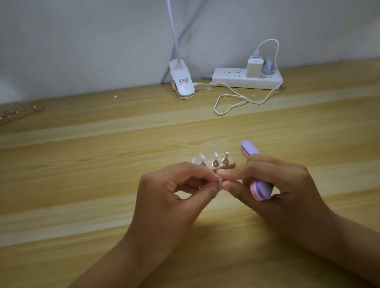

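Nail buffer (261,190) held over wooden table (76,171), grey wall (69,40) behind

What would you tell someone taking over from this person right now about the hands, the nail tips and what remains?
Left hand: fingers pinch a clear nail tip.
Right hand: thumb and forefinger meet the same tip; the other fingers hold a purple nail buffer.
The wooden peg stand sits on the table just behind the hands, several pegs carrying clear tips.
Done: one tip is in hand, off the stand.
Left: probably buffing it and returning it to a peg; whether the other tips are finished cannot be told.
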A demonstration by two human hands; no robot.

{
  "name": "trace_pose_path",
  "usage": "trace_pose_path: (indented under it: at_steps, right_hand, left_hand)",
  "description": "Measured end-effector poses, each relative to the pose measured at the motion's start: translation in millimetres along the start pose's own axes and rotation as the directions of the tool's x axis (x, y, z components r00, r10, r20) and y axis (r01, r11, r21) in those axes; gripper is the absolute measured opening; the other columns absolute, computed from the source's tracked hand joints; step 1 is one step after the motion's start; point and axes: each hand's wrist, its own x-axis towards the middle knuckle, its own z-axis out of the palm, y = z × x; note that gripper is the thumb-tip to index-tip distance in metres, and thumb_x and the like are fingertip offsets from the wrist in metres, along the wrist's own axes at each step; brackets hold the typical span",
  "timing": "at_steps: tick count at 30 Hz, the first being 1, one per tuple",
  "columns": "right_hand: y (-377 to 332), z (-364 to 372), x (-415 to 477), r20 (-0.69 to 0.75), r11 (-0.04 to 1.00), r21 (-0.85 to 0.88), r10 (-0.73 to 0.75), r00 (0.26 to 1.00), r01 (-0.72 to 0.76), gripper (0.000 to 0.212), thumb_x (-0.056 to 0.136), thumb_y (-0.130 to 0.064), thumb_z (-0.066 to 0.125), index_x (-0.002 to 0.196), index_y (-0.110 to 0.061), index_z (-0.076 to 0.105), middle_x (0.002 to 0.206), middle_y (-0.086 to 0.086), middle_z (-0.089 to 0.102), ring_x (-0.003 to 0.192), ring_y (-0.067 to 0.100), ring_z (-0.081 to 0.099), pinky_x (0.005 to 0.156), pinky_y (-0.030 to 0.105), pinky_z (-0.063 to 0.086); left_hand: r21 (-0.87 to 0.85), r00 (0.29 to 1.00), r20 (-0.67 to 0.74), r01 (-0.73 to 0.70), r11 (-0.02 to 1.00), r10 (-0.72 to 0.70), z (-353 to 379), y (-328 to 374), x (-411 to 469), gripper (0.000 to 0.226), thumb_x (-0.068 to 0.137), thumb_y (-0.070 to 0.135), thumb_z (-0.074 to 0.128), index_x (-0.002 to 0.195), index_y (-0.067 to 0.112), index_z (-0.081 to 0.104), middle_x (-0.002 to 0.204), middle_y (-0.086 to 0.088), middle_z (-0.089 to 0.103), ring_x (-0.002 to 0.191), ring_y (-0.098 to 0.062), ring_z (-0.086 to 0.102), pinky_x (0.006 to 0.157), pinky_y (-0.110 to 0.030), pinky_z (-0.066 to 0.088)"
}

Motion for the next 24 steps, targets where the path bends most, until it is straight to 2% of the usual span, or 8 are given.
trace_pose_path:
  at_steps: [3,5,7,8,12,16,20,24]
  right_hand:
    - [-3,-2,1,0.011,1.000,-0.009,0.029,1.000,-0.029,0.024,0.088,-0.029,0.070,0.110,-0.024,0.069,0.075,-0.021,0.053,0.065,0.004,0.054,0.102,0.046,0.050]
    - [-6,-5,2,0.020,0.999,0.007,0.042,0.999,-0.042,0.028,0.087,-0.030,0.070,0.114,-0.027,0.063,0.069,-0.016,0.046,0.062,0.007,0.052,0.105,0.048,0.049]
    - [-7,-7,3,0.035,1.000,0.001,0.021,0.999,-0.021,0.028,0.087,-0.029,0.071,0.113,-0.026,0.062,0.070,-0.010,0.046,0.061,0.007,0.050,0.090,0.039,0.051]
    - [-7,-8,4,0.040,1.000,-0.023,-0.001,0.999,0.002,0.026,0.086,-0.028,0.071,0.111,-0.025,0.063,0.070,-0.011,0.047,0.062,0.007,0.049,0.081,0.041,0.049]
    - [-5,-8,4,0.028,0.996,-0.076,-0.050,0.998,0.052,0.020,0.085,-0.022,0.076,0.104,-0.017,0.071,0.074,-0.013,0.048,0.063,0.002,0.045,0.078,0.044,0.047]
    - [-1,-10,3,0.020,0.993,-0.103,-0.062,0.998,0.064,0.016,0.087,-0.019,0.072,0.100,-0.011,0.074,0.079,-0.022,0.043,0.067,-0.005,0.040,0.082,0.029,0.044]
    - [-1,-10,3,-0.029,0.992,-0.124,-0.035,0.999,0.031,0.013,0.088,-0.019,0.071,0.101,-0.016,0.071,0.075,-0.019,0.047,0.065,-0.004,0.045,0.088,0.004,0.037]
    - [-3,-9,3,-0.048,0.995,-0.096,0.003,0.999,-0.008,0.011,0.088,-0.019,0.074,0.097,-0.011,0.073,0.075,-0.027,0.047,0.064,-0.010,0.048,0.081,0.001,0.037]
  left_hand:
    - [-0.092,0.997,0.043,0.070,0.993,-0.066,-1,-1,2,0.010,0.075,0.010,0.079,0.080,0.017,0.075,0.075,0.005,0.074,0.065,-0.010,0.071,0.061,-0.025,0.058]
    - [-0.183,0.990,0.075,0.131,0.974,-0.119,-2,-1,2,0.009,0.076,0.011,0.079,0.081,0.019,0.075,0.078,0.000,0.075,0.067,-0.016,0.072,0.060,-0.029,0.058]
    - [-0.270,0.983,0.099,0.173,0.947,-0.152,-2,-2,2,0.007,0.077,0.016,0.078,0.083,0.018,0.074,0.079,-0.006,0.075,0.070,-0.021,0.072,0.060,-0.028,0.057]
    - [-0.301,0.981,0.115,0.187,0.935,-0.159,-2,-1,3,0.007,0.077,0.017,0.076,0.084,0.016,0.074,0.078,-0.008,0.074,0.072,-0.023,0.072,0.060,-0.028,0.057]
    - [-0.369,0.963,0.192,0.251,0.895,-0.190,-2,0,3,0.007,0.080,0.010,0.077,0.086,0.008,0.072,0.079,-0.014,0.074,0.075,-0.027,0.073,0.060,-0.028,0.057]
    - [-0.432,0.933,0.253,0.344,0.834,-0.254,-1,2,4,0.012,0.075,0.011,0.076,0.085,0.006,0.072,0.081,-0.016,0.075,0.075,-0.030,0.074,0.058,-0.028,0.057]
    - [-0.471,0.917,0.307,0.380,0.796,-0.256,0,1,3,0.020,0.068,0.002,0.080,0.086,0.008,0.073,0.083,-0.015,0.074,0.076,-0.032,0.073,0.063,-0.029,0.058]
    - [-0.359,0.952,0.217,0.282,0.890,-0.214,2,2,1,0.030,0.064,0.010,0.087,0.089,0.017,0.073,0.087,-0.008,0.075,0.080,-0.024,0.074,0.069,-0.030,0.059]
